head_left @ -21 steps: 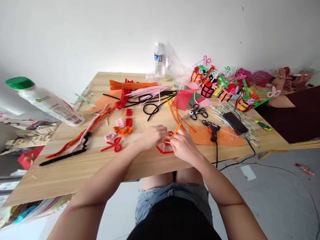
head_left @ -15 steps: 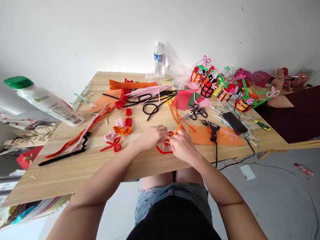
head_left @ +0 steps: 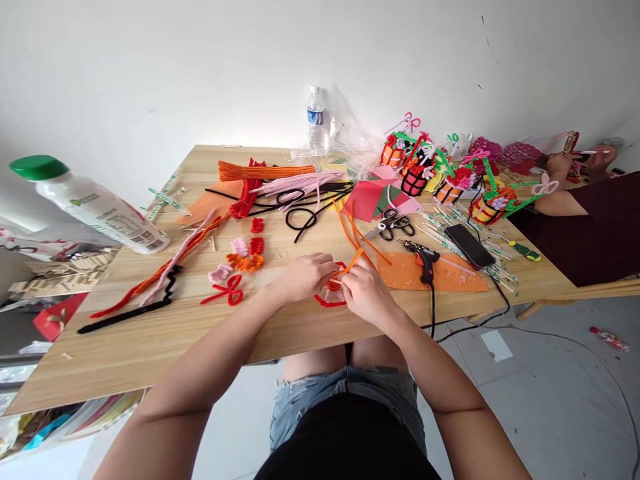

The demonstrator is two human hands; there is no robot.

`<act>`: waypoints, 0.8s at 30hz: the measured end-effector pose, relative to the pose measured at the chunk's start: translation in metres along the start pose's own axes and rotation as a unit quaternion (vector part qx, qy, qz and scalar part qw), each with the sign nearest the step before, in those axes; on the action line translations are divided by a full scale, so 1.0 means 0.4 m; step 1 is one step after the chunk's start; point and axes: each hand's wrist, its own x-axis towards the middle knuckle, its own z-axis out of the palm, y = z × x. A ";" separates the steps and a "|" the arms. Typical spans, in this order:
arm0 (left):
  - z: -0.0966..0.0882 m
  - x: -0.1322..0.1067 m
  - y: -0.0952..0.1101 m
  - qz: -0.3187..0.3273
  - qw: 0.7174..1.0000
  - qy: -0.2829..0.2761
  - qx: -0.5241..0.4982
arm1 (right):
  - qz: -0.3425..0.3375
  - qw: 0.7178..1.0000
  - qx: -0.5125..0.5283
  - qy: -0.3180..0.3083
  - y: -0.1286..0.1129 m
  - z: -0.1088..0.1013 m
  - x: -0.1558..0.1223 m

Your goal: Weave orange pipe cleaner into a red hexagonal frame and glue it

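Close together near the table's front edge, my left hand point(head_left: 311, 275) and my right hand point(head_left: 369, 293) have their fingers curled in a pinch. Between them runs an orange pipe cleaner point(head_left: 354, 261), one end sticking up past the right fingers. A thin pale stick also shows at the right fingertips. Beneath the hands is a red pipe-cleaner frame point(head_left: 327, 303) with pink and orange parts inside, partly hidden by my fingers. Left of my left hand lie a red pipe-cleaner bow point(head_left: 231, 291) and a curled orange piece point(head_left: 245, 261).
A glue gun point(head_left: 424, 257) rests on an orange sheet point(head_left: 457, 277), with scissors point(head_left: 393, 224) behind. Small decorated baskets point(head_left: 415, 180) stand back right near a phone point(head_left: 469, 245). A white bottle point(head_left: 100, 207) is at left, a water bottle point(head_left: 316, 120) at back. Another person's arm point(head_left: 563, 167) shows far right.
My hands stay almost in place, with small finger shifts around the orange pipe cleaner, which now shows more between them. At far right, the other person's hands have moved slightly.
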 end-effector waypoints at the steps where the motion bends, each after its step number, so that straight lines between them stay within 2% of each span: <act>1: 0.002 -0.002 0.001 -0.014 1.000 0.001 -0.014 | -0.001 1.000 0.003 0.001 0.000 0.001 0.001; 4: 0.009 -0.007 0.001 -0.053 0.997 0.005 -0.047 | -0.003 1.000 0.015 0.002 0.001 0.002 0.004; 10: 0.013 -0.005 -0.003 -0.031 0.998 -0.006 -0.059 | 0.006 1.000 0.026 -0.006 0.001 0.006 0.004; 15: 0.009 0.005 0.001 -0.044 0.999 0.002 -0.023 | -0.002 1.000 0.021 -0.010 0.004 0.005 0.012; 20: 0.004 0.003 0.011 -0.111 0.992 -0.020 0.064 | -0.026 1.000 0.011 -0.013 0.012 -0.007 0.023; 24: -0.003 -0.002 0.015 -0.142 0.987 -0.030 0.074 | -0.027 0.999 0.022 -0.005 0.010 -0.016 0.020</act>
